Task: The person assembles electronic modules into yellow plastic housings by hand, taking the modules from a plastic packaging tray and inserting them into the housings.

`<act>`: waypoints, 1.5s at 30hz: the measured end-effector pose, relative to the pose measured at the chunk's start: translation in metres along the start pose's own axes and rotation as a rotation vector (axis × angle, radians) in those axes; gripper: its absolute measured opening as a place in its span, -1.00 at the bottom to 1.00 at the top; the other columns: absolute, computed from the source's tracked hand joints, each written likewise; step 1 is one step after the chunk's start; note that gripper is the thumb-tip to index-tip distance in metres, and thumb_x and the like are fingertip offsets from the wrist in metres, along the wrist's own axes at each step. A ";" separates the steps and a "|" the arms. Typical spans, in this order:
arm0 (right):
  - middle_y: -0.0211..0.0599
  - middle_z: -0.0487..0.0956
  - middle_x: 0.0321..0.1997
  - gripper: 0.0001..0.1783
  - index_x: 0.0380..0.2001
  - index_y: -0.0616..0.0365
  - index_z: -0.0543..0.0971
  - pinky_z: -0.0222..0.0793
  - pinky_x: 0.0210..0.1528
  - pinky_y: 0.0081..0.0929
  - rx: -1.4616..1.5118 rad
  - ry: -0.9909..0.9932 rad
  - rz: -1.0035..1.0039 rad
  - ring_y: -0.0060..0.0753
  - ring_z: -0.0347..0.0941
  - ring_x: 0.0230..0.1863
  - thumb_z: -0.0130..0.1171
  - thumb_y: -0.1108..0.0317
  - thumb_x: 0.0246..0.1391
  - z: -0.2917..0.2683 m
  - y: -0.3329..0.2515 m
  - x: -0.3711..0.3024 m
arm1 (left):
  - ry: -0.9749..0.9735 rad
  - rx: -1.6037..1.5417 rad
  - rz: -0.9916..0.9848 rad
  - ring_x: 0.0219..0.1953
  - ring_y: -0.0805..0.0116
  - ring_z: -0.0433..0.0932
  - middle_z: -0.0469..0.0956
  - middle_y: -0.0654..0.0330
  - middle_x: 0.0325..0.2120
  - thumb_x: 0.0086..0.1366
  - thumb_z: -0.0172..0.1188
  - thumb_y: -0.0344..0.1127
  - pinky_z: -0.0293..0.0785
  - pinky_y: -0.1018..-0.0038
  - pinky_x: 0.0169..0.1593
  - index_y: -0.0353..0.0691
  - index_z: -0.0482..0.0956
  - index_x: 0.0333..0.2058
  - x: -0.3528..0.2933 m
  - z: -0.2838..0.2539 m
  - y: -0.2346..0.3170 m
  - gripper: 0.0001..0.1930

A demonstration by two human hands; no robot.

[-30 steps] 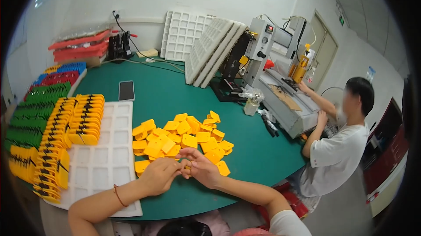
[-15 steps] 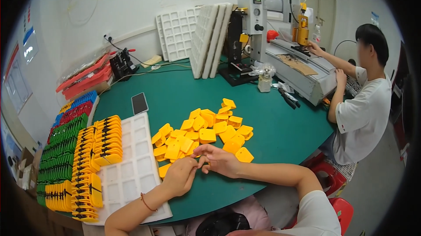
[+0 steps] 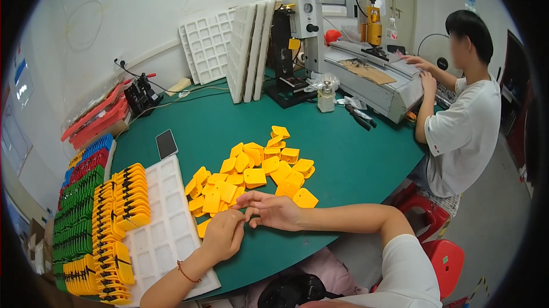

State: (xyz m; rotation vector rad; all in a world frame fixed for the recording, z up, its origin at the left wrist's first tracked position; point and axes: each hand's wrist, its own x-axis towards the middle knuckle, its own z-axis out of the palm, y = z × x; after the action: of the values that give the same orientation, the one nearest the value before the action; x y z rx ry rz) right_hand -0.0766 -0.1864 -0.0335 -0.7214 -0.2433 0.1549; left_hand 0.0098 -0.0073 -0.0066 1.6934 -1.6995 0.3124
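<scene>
My left hand [image 3: 223, 232] is closed, its fingertips drawn together just at the fingertips of my right hand [image 3: 275, 212]. My right hand has its fingers loosely bent and apart, palm turned toward the left hand. If anything sits between the left fingertips, it is too small or hidden to make out. Right behind both hands lies a loose pile of flat yellow plastic pieces [image 3: 255, 177], rounded at the corners, some with a small hole. On the left, a white gridded tray [image 3: 166, 236] bears rows of yellow pieces with black parts [image 3: 132, 196].
Green, red and blue pieces [image 3: 80, 205] stand stacked at far left. A phone [image 3: 167, 144], glass bottle [image 3: 326, 97] and pliers [image 3: 360, 117] lie farther back. White trays [image 3: 243, 53] lean on the wall. At right, a co-worker [image 3: 466, 119] sits by a machine [image 3: 374, 73].
The whole view has shifted, so the scene sits farther left. My hands keep nearly the same pose over the table. The co-worker's hand has moved away from the machine's yellow head.
</scene>
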 end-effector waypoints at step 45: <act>-0.39 0.57 -0.24 -0.86 -0.37 0.00 0.56 0.29 -0.34 -0.54 -1.964 -0.333 -0.994 -0.40 0.47 -0.26 0.14 0.42 -0.09 0.275 -0.033 -0.347 | -0.881 -0.926 0.928 -0.47 0.26 0.40 0.41 0.13 -0.52 0.21 -0.05 -0.36 0.29 0.33 -0.42 -0.21 0.45 -0.49 -0.098 -0.206 0.345 -0.86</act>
State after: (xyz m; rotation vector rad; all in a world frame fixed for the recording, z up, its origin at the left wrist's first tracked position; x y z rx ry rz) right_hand -0.4832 -0.1141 0.1299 -2.3917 -1.0867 -1.1065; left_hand -0.2636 0.2360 0.1853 0.2429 -2.5738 -0.8357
